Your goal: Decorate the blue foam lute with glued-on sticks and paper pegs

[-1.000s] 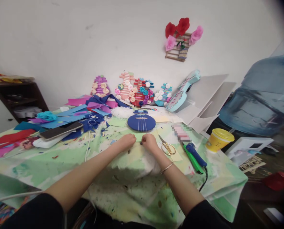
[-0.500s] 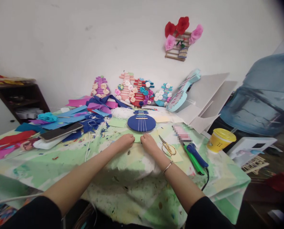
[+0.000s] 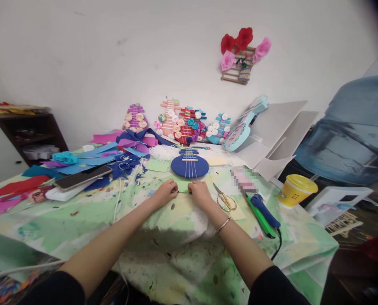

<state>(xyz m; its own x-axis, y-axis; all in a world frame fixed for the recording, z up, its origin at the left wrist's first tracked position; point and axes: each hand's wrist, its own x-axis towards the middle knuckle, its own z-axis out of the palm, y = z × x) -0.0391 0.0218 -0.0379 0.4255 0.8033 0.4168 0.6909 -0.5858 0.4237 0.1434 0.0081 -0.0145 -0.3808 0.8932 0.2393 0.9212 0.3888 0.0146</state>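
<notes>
My left hand [image 3: 166,192] and my right hand [image 3: 200,193] are closed on the two ends of a light green strip of paper [image 3: 183,187]. The strip lies flat between them, low over the tabletop, and its ends are hidden by my fingers. Just beyond it rests a blue pipa-shaped craft [image 3: 189,166] with white strings and a short pegged neck. Another light green piece of paper [image 3: 157,165] lies to its left. Gold-handled scissors [image 3: 226,201] lie to the right of my right hand, partly on a pale yellow sheet.
A blue glue gun [image 3: 265,210] with a green utility knife [image 3: 261,218] lies at the right, before a yellow tub [image 3: 296,191]. Coloured paper scraps [image 3: 96,157] and a phone [image 3: 83,176] cover the left side. Flower-decked pipa crafts [image 3: 187,125] lean against the wall.
The view has tilted slightly, so everything sits a little lower. My hands have drawn slightly apart, showing more of the green strip between them.
</notes>
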